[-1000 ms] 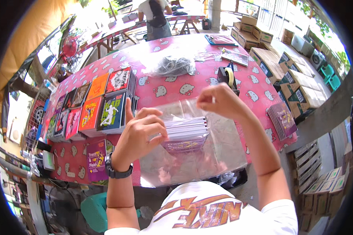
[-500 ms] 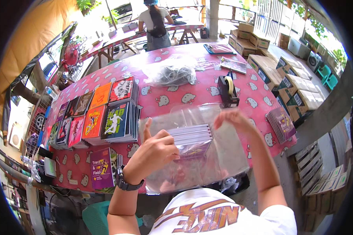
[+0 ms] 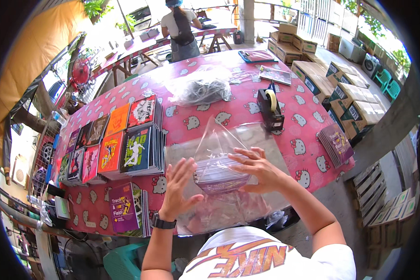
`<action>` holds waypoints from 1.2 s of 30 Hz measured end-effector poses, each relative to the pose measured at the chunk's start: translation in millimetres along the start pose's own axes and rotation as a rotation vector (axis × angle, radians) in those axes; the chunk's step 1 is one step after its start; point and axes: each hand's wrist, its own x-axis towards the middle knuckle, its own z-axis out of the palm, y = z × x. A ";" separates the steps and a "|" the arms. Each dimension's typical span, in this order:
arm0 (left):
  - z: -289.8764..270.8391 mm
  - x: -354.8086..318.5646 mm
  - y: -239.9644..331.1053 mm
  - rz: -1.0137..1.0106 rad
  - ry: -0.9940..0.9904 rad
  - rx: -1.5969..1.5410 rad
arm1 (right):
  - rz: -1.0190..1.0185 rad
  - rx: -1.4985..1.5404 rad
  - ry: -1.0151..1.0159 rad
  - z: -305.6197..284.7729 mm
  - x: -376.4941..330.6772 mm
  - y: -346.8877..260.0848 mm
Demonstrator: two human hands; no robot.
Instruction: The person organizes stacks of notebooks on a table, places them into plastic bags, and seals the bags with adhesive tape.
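Note:
A stack of purple-covered books [image 3: 214, 176] sits in front of me, wrapped in a clear plastic bag [image 3: 213, 135] whose loose end rises to a point on the far side. Beside the stack's left end my left hand [image 3: 177, 186] is open, palm facing the books, fingers up and thumb apart. Over the right end lies my right hand [image 3: 259, 170], fingers spread against the plastic and thumb lower at the near edge. Beneath the bundle lies a clear plastic sheet [image 3: 275, 144]. A black tape dispenser [image 3: 270, 112] stands beyond my right hand.
Stacked books with colourful covers [image 3: 126, 144] fill the table's left side. Purple books lie near left [image 3: 123, 210] and far right [image 3: 335, 142]. Crumpled clear plastic [image 3: 200, 86] lies beyond the bundle. Cardboard boxes [image 3: 354, 100] stand right; a person [image 3: 179, 32] works at another table.
My left hand has moved down and left, opening flat beside the stack. My right hand has come in from the far right onto the bundle. The plastic now stands up in a peak.

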 end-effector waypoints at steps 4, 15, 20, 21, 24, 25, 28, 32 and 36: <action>-3.2 2.8 0.5 0.030 -0.295 -0.071 | -0.007 0.067 -0.168 0.4 1.6 5.5; 8.9 -4.1 -5.3 0.044 -0.078 -0.135 | 0.008 0.003 -0.472 -16.9 14.8 3.4; 7.5 10.9 10.5 0.078 -0.337 0.057 | -0.024 -0.004 -0.501 -12.1 24.3 8.3; 6.7 17.0 16.0 0.134 -0.405 0.145 | -0.041 0.035 -0.508 -12.4 27.1 9.7; 3.1 25.7 23.1 0.129 -0.433 0.126 | -0.025 0.278 -0.465 -18.8 33.3 28.2; 3.4 26.8 22.6 0.133 -0.450 0.151 | 0.006 0.532 -0.378 -20.9 34.3 43.0; 1.2 24.9 21.3 0.123 -0.430 0.111 | 0.488 0.989 0.581 -22.1 38.2 118.6; 8.2 37.8 25.1 0.187 -0.429 0.107 | 1.139 -0.121 0.675 -30.6 -41.9 295.4; 0.8 36.5 22.4 0.137 -0.462 0.077 | 1.420 -0.140 0.421 -12.9 -19.5 307.6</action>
